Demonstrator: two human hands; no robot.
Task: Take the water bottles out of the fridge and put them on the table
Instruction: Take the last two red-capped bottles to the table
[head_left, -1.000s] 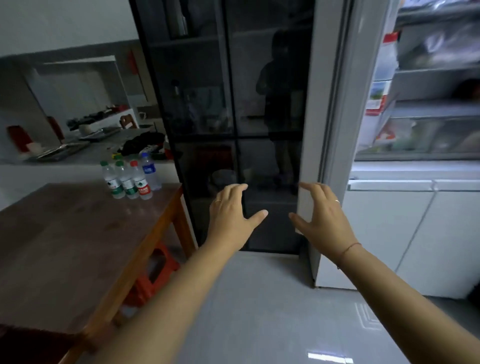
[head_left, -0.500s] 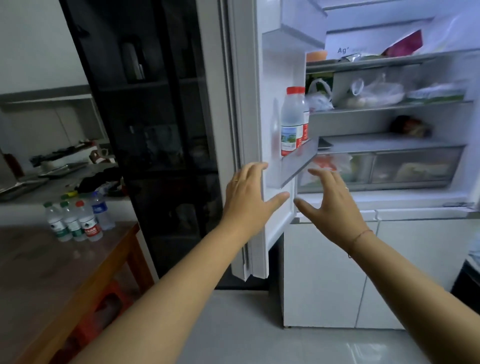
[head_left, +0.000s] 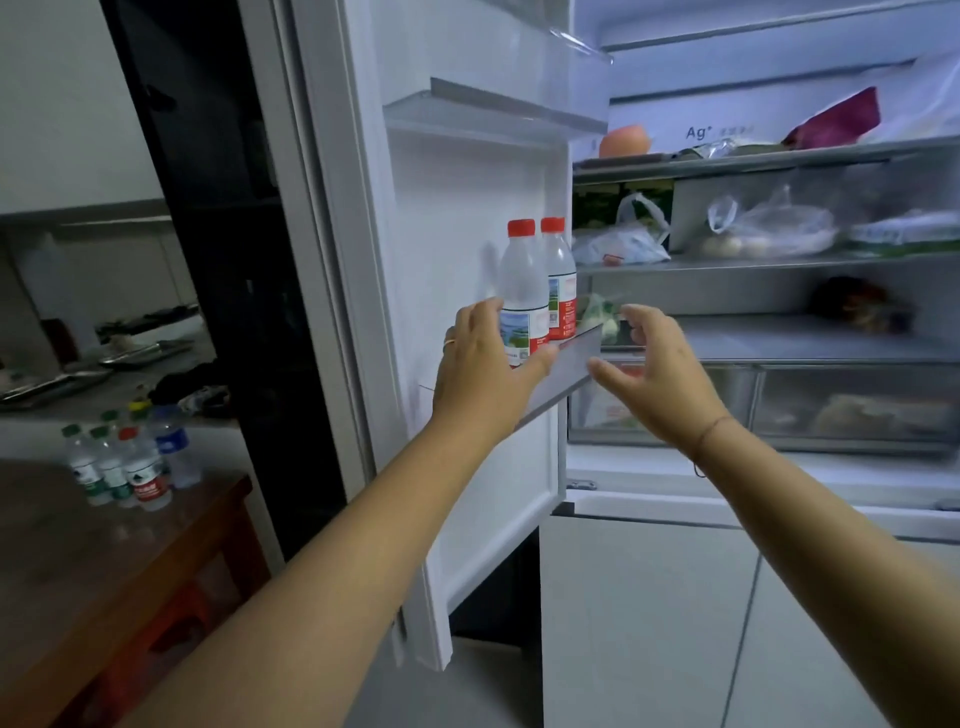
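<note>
My left hand (head_left: 485, 369) is spread open, holding nothing, with the nearer bottle (head_left: 522, 291) just at its one o'clock, upright on the door shelf (head_left: 571, 356) beside a second bottle (head_left: 562, 275). My right hand (head_left: 660, 374) hangs loosely open and empty, both bottles at its ten o'clock.

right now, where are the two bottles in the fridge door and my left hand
front bottle (head_left: 522, 275): head view, clear body above the label
back bottle (head_left: 562, 260): head view, clear body below the cap
left hand (head_left: 480, 371): head view, back of the hand
</note>
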